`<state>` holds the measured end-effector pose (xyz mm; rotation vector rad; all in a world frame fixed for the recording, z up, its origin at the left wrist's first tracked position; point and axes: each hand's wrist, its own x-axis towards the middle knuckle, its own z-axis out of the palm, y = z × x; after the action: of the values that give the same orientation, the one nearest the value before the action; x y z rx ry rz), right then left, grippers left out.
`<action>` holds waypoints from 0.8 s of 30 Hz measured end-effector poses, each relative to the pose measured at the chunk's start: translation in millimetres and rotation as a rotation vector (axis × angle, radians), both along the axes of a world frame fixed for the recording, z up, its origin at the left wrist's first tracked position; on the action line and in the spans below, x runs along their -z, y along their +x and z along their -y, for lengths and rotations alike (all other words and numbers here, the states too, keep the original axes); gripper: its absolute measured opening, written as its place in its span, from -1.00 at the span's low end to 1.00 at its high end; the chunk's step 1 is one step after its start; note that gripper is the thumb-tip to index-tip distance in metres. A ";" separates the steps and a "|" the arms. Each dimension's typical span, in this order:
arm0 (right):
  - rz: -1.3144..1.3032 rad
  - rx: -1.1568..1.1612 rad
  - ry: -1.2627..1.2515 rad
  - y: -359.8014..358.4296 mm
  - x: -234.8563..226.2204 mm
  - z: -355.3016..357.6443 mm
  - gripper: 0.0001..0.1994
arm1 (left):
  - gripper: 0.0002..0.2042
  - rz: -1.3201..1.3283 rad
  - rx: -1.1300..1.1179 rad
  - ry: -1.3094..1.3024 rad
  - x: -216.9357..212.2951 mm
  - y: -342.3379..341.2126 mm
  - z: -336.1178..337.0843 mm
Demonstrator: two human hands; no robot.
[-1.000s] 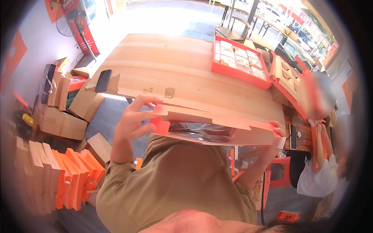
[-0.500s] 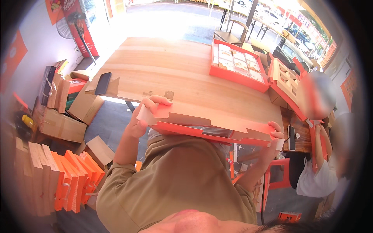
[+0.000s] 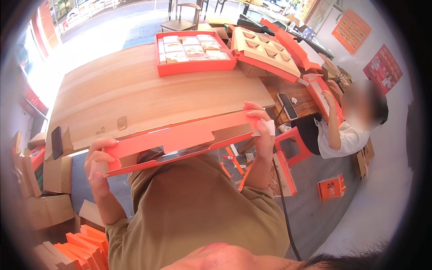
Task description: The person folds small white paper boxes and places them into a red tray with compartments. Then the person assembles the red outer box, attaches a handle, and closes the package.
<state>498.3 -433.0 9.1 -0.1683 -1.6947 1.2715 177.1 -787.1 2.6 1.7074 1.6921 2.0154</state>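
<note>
In the middle of the frame, a long red box (image 3: 184,135) was held up between both hands, near the table's close edge. The left hand (image 3: 100,162) pinched one end, fingers bent over it. The right hand (image 3: 262,128) gripped the other end with fingers curled over; its thumb could not be made out. Something dark and shiny showed through the box's opening, too unclear to name. Beyond, on the table (image 3: 148,96), a red tray (image 3: 198,69) at the upper middle held rows of white packets (image 3: 193,48). Just right of it, a tan insert (image 3: 261,57) had several compartments; their depths were hard to see. At the right, a co-worker (image 3: 346,139), face blurred, reached to another red box (image 3: 318,92). At the lower left, orange boxes (image 3: 85,247) were partly cut off.
</note>
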 end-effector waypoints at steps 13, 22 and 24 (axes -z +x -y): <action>-0.086 0.032 -0.160 -8.5 4.6 5.2 -0.64 | -0.51 0.008 -0.061 -0.143 -25.0 3.7 8.8; -0.189 0.066 -0.222 -5.2 9.6 22.5 -0.49 | -0.50 0.006 -0.075 -0.127 -25.2 8.5 7.7; -0.151 0.051 -0.160 -7.3 7.2 21.3 -0.45 | -0.49 0.029 -0.084 -0.121 -22.5 5.5 7.0</action>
<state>491.0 -454.3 1.9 -0.2038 -1.4524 1.3470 182.6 -794.1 25.1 1.5878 1.8643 1.9162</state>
